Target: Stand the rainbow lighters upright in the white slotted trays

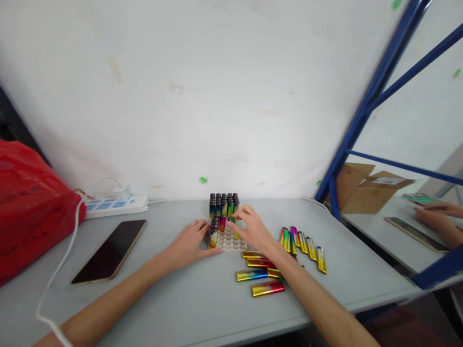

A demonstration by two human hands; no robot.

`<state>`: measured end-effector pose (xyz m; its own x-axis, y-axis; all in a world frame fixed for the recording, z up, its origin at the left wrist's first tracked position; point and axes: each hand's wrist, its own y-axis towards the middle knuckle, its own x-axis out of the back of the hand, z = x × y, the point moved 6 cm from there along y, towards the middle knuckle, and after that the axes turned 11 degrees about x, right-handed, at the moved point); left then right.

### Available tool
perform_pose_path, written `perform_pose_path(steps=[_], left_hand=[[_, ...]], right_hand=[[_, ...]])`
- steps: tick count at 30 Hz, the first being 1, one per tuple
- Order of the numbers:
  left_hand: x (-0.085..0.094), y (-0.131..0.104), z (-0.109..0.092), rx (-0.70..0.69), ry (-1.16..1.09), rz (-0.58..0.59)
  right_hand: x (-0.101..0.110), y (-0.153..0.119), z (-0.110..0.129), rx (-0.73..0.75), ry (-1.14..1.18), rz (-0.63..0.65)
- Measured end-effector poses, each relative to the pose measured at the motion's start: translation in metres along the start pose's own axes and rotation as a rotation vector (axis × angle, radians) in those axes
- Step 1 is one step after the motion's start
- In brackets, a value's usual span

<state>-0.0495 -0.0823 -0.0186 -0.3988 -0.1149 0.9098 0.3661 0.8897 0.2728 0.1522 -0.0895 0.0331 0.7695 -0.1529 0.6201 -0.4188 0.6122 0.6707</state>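
Note:
My left hand [190,242] lies at the left side of a pale tray with round holes [231,243]. Its fingers are apart, the thumb stretched along the tray's front corner and the fingertips beside the lighters there. My right hand [251,226] is over the tray's right part, thumb and fingers pinched on a yellow-green lighter [237,235], which is partly hidden and tilted. Upright lighters stand in the tray: a gold one [213,238] at the front left, a pink one [222,223] behind it. Farther back is a block of several black-topped lighters [224,205].
Loose shiny lighters [268,288] lie near my right forearm, with more lighters [304,243] to the right. A phone [110,250], a power strip [117,206], a white cable [60,284] and a red bag [32,207] are left. Beyond the blue frame [356,120], a person's hands [439,219] and a cardboard box [365,190] show.

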Motion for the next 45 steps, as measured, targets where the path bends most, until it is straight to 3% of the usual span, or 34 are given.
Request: perform_pose_path(steps=[4,8,12,17,28,31,33,35,38,40,45], left_hand=[[0.001,-0.001,-0.004,0.006,0.033,0.036],[0.001,-0.001,-0.006,0.016,0.051,0.062],[0.0,0.0,-0.005,0.005,0.045,0.063],[-0.002,0.001,-0.002,0.005,0.029,0.052],[-0.002,0.002,-0.001,-0.018,0.041,0.028],[0.0,0.001,-0.001,-0.013,0.021,0.022],[0.001,0.001,-0.001,-0.01,0.005,0.022],[0.002,0.001,-0.002,-0.008,-0.003,0.018],[0.002,0.002,-0.002,-0.003,-0.001,0.02],[0.002,0.002,-0.002,0.004,0.0,0.028],[0.003,0.002,-0.003,0.019,0.014,0.048]], right_hand=[[-0.007,-0.003,-0.008,-0.142,0.113,-0.007],[-0.019,-0.005,-0.008,-0.121,0.146,0.062],[-0.029,-0.003,-0.006,-0.062,0.026,0.172],[-0.027,0.006,-0.002,0.052,-0.18,0.235],[-0.025,0.008,0.007,-0.156,-0.483,0.415],[-0.008,0.005,0.003,-0.178,-0.465,0.421],[0.015,-0.001,-0.008,-0.247,-0.495,0.381],[0.043,-0.011,-0.027,-0.389,-0.576,0.353],[0.084,-0.036,-0.064,-0.651,-0.661,0.413],[0.104,-0.05,-0.083,-0.724,-0.647,0.456],[0.128,-0.071,-0.102,-0.813,-0.612,0.574]])
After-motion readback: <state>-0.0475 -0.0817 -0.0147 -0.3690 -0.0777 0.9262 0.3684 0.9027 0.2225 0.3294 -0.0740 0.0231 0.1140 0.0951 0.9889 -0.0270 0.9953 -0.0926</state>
